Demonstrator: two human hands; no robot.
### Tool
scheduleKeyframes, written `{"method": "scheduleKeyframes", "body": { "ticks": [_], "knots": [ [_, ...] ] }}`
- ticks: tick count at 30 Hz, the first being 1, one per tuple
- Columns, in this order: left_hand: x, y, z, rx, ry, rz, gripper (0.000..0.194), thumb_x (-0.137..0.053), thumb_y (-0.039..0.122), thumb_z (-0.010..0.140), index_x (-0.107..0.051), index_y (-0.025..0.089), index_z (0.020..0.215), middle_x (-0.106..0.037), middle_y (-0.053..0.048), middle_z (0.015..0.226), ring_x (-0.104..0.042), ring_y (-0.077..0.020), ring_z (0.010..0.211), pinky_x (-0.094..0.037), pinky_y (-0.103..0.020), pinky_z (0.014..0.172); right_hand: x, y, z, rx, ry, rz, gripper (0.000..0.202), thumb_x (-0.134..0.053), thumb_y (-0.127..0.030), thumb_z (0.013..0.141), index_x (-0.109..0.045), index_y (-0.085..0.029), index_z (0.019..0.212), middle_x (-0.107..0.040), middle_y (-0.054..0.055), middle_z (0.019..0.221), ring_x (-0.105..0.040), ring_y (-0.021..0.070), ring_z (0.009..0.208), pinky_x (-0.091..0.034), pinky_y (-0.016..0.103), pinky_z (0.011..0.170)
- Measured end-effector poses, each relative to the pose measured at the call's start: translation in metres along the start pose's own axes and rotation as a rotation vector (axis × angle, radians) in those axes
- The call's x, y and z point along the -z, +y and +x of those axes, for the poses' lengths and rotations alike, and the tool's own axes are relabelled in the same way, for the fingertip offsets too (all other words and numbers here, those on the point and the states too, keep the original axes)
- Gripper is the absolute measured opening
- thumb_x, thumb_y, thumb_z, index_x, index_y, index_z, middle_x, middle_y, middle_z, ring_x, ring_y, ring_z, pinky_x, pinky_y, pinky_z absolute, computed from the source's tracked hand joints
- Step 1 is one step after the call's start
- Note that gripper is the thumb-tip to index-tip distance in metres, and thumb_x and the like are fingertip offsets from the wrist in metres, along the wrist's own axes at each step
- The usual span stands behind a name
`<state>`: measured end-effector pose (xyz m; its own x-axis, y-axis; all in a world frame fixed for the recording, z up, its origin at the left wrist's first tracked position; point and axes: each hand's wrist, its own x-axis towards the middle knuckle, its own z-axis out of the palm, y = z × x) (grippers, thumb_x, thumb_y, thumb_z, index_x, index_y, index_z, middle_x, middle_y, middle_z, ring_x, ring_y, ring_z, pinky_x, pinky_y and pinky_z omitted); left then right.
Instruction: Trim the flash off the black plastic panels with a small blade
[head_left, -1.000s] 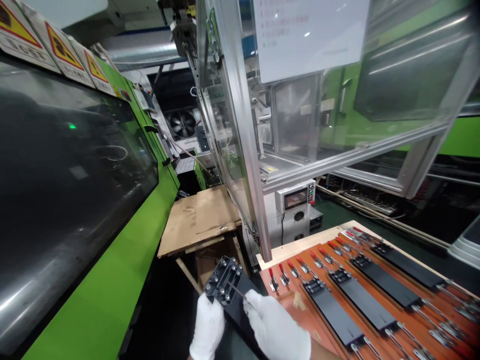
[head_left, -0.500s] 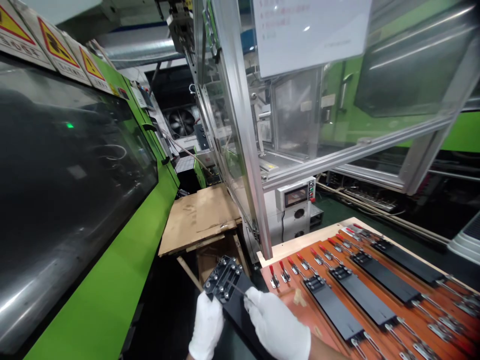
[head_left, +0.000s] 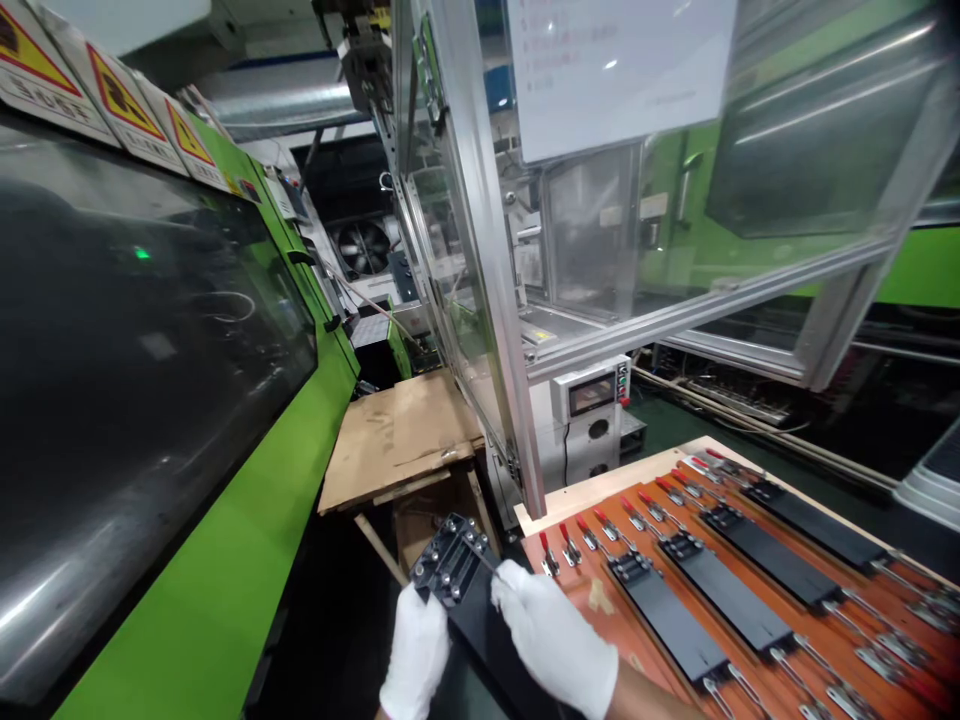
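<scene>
Left hand grips black part, right hand slants inward pinching rod.

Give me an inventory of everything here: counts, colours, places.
Held part: one, black, lower centre
Thin tool: one, dark, lower centre
Board: one, orange, lower right
Panels: four, dark grey, on board
Clamps: many, silver and red, on board
Table: one, tan, centre
Enclosure: one, clear, silver-framed, right of centre
Sheet: one, white, top
Control box: one, white, below enclosure
Machines: at least two, green, left and behind enclosure
Warning signs: three, yellow-and-white, upper left
Fan: one, black, upper left
Duct: one, silver, upper left
Left hand: one, white glove, on held part
Right hand: one, white glove, on thin tool
</scene>
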<state>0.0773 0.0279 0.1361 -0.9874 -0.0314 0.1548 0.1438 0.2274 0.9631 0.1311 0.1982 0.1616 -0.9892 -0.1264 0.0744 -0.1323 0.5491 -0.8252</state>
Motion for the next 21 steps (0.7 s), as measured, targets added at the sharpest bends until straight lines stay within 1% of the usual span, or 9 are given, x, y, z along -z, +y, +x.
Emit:
{"method": "scheduleKeyframes", "body": {
  "ticks": [3, 5, 7, 9, 11, 13, 17, 19, 21],
  "knots": [
    [0.0009, -0.0004, 0.0003, -0.002, 0.013, -0.014, 0.028, -0.061, 0.04, 0.078, -0.072, 0.014, 0.08, -0.072, -0.016, 0.081, -0.068, -0.029, 0.077, -0.057, -0.041, 0.076, -0.0016, -0.0006, -0.0001, 0.021, -0.02, 0.029, 0.028, -0.036, -0.021, 0.098, -0.061, -0.017, 0.085, -0.063, 0.004, 0.074, -0.058, 0.0138, 0.067, -0.037, 0.023, 0.062],
    [0.0012, -0.0015, 0.0003, 0.013, -0.011, -0.029, 0.028, -0.061, 0.04, 0.078, -0.072, 0.014, 0.081, -0.073, -0.015, 0.082, -0.068, -0.0285, 0.077, -0.057, -0.04, 0.075, -0.0034, 0.0009, -0.0004, 0.026, -0.044, 0.056, 0.027, -0.038, -0.023, 0.097, -0.062, -0.018, 0.086, -0.062, 0.003, 0.073, -0.057, 0.0133, 0.066, -0.036, 0.022, 0.06],
    [0.0011, -0.0031, 0.0002, 0.021, -0.024, -0.04, 0.027, -0.062, 0.04, 0.077, -0.072, 0.014, 0.082, -0.073, -0.014, 0.081, -0.068, -0.0277, 0.077, -0.056, -0.039, 0.075, -0.005, 0.0029, -0.0005, 0.009, -0.017, 0.064, 0.027, -0.037, -0.023, 0.098, -0.061, -0.018, 0.087, -0.062, 0.002, 0.072, -0.056, 0.0132, 0.066, -0.036, 0.023, 0.06],
    [0.0007, -0.0046, 0.0003, 0.025, -0.005, -0.043, 0.027, -0.063, 0.038, 0.077, -0.072, 0.014, 0.082, -0.073, -0.014, 0.081, -0.067, -0.0276, 0.078, -0.056, -0.038, 0.076, -0.0066, 0.0045, -0.0007, -0.005, 0.013, 0.048, 0.028, -0.036, -0.022, 0.098, -0.061, -0.017, 0.085, -0.062, 0.003, 0.072, -0.056, 0.0135, 0.065, -0.035, 0.023, 0.06],
    [0.0006, -0.0054, 0.0004, 0.03, 0.011, -0.043, 0.027, -0.063, 0.038, 0.077, -0.073, 0.014, 0.083, -0.073, -0.014, 0.082, -0.068, -0.0281, 0.08, -0.056, -0.038, 0.077, -0.0078, 0.0055, -0.0009, 0.005, 0.003, 0.033, 0.029, -0.036, -0.022, 0.098, -0.061, -0.017, 0.084, -0.062, 0.003, 0.072, -0.057, 0.0138, 0.066, -0.036, 0.023, 0.061],
    [0.0009, -0.0048, 0.0005, 0.023, -0.009, -0.036, 0.028, -0.063, 0.039, 0.077, -0.073, 0.013, 0.083, -0.073, -0.015, 0.083, -0.068, -0.0284, 0.08, -0.056, -0.038, 0.076, -0.0079, 0.0058, -0.0012, 0.007, -0.017, 0.032, 0.028, -0.037, -0.022, 0.098, -0.061, -0.018, 0.085, -0.063, 0.003, 0.073, -0.057, 0.0139, 0.067, -0.036, 0.023, 0.061],
    [0.0018, -0.0003, -0.0012, 0.012, -0.025, -0.027, 0.027, -0.062, 0.038, 0.078, -0.072, 0.014, 0.083, -0.073, -0.014, 0.082, -0.068, -0.0277, 0.077, -0.056, -0.038, 0.073, -0.0062, 0.0055, -0.0033, -0.026, 0.011, -0.001, 0.029, -0.035, -0.022, 0.098, -0.062, -0.019, 0.087, -0.065, 0.004, 0.076, -0.06, 0.0144, 0.069, -0.037, 0.023, 0.063],
    [0.0019, 0.0019, -0.0028, 0.045, -0.02, -0.034, 0.028, -0.061, 0.038, 0.078, -0.072, 0.014, 0.084, -0.073, -0.012, 0.08, -0.067, -0.0263, 0.072, -0.056, -0.038, 0.07, -0.006, 0.005, -0.0052, 0.0, -0.018, -0.021, 0.027, -0.038, -0.024, 0.097, -0.062, -0.019, 0.086, -0.066, 0.005, 0.077, -0.06, 0.0148, 0.07, -0.037, 0.023, 0.064],
    [0.0016, 0.003, -0.0041, 0.064, -0.046, -0.048, 0.029, -0.061, 0.039, 0.078, -0.072, 0.014, 0.087, -0.073, -0.011, 0.08, -0.066, -0.025, 0.07, -0.055, -0.037, 0.069, -0.0055, 0.004, -0.0073, 0.01, -0.05, 0.005, 0.027, -0.038, -0.025, 0.096, -0.062, -0.019, 0.087, -0.066, 0.004, 0.077, -0.06, 0.0147, 0.07, -0.037, 0.023, 0.063]
  ]
}}
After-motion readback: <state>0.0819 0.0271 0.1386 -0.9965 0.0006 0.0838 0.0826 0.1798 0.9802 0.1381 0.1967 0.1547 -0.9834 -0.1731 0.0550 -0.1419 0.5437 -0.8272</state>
